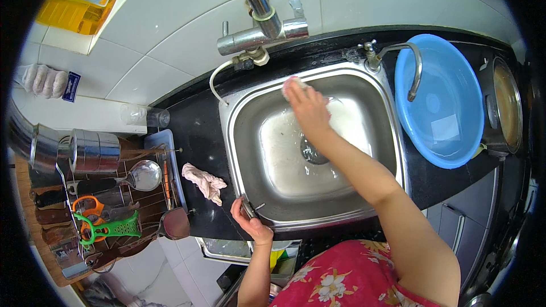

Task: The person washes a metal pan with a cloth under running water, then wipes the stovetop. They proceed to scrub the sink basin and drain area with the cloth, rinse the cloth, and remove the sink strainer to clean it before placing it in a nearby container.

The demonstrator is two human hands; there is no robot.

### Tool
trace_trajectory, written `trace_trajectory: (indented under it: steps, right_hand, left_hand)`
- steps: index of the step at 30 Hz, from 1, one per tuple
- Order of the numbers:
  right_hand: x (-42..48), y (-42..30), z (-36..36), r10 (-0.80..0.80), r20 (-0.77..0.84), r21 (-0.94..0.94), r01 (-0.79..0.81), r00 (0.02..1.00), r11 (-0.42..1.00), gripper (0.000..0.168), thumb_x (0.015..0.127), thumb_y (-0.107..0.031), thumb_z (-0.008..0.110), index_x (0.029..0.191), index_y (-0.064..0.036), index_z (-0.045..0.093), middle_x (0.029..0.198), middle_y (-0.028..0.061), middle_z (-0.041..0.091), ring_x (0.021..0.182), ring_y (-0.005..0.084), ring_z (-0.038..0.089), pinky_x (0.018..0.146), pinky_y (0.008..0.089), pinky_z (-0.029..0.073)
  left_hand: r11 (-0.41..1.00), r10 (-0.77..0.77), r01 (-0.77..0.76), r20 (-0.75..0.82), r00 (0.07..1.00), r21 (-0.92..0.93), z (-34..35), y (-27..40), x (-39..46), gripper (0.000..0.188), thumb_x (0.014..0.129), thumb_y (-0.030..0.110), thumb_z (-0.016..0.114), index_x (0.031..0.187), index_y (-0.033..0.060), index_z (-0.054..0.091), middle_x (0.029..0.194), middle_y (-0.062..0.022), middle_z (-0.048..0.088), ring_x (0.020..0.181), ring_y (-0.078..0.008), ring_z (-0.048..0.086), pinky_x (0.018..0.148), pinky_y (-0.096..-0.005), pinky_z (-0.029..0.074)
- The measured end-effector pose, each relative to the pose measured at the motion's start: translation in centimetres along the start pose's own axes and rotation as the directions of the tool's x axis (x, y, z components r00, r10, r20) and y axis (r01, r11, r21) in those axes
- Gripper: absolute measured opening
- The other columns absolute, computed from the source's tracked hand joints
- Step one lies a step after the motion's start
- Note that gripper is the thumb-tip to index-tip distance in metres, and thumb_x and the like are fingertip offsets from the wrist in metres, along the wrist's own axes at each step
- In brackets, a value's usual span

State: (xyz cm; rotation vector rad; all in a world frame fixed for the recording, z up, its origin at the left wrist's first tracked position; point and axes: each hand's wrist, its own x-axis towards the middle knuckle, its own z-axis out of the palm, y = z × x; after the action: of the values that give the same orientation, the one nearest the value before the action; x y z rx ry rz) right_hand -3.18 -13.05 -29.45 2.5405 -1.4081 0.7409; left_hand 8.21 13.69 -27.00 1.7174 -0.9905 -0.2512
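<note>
My right hand (310, 113) presses a pink and pale scrubbing pad or cloth (291, 84) against the far inner wall of the stainless steel sink (264, 136). Fingers cover most of the pad. Water drops wet the basin, and its round drain (313, 152) lies partly behind my right forearm. At the sink's near left corner, my left hand (258, 227) grips a small round metal piece (248, 209) with a short stem, apparently a drain strainer, seen edge-on. A crumpled pale pink cloth (204, 182) lies on the black counter (196, 136) just left of the sink.
A blue plastic basin (443, 94) holding water stands right of the sink, under a curved tap (416, 68). Behind the sink, a large chrome faucet (264, 34) juts from the wall. The left-hand rack holds a ladle (145, 175), orange scissors (88, 207) and a green peeler (115, 227).
</note>
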Motion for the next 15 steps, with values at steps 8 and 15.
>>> trace_trajectory:
  steps: [8, 15]
  right_hand:
    - [-1.4, 8.1, -5.1, 0.362, 0.094, -0.244, -0.331, 0.928, 0.912, 0.034, 0.072, -0.005, 0.052, 0.106, -0.004, 0.052, 0.113, 0.0069, 0.05, 0.088, 0.0214, 0.051, 0.072, 0.0329, 0.043]
    - [-8.0, 8.1, -5.4, 0.479, 0.292, -0.068, -0.482, 0.828, 0.873, 0.038, 0.072, 0.003, 0.048, 0.11, 0.002, 0.05, 0.117, 0.0147, 0.049, 0.097, 0.032, 0.05, 0.083, 0.0356, 0.044]
  left_hand:
    - [1.0, 0.013, -0.013, 0.047, 0.999, -0.004, 0.0, 0.3, 0.0, 0.068, 0.083, 0.055, 0.038, 0.117, -0.0037, 0.037, 0.114, -0.017, 0.038, 0.106, -0.0268, 0.041, 0.093, -0.0375, 0.031]
    - [1.0, 0.019, -0.021, 0.07, 0.997, 0.022, -0.3, 0.4, 0.0, 0.068, 0.084, 0.056, 0.035, 0.116, -0.0035, 0.038, 0.113, -0.0153, 0.04, 0.106, -0.0255, 0.041, 0.093, -0.0358, 0.03]
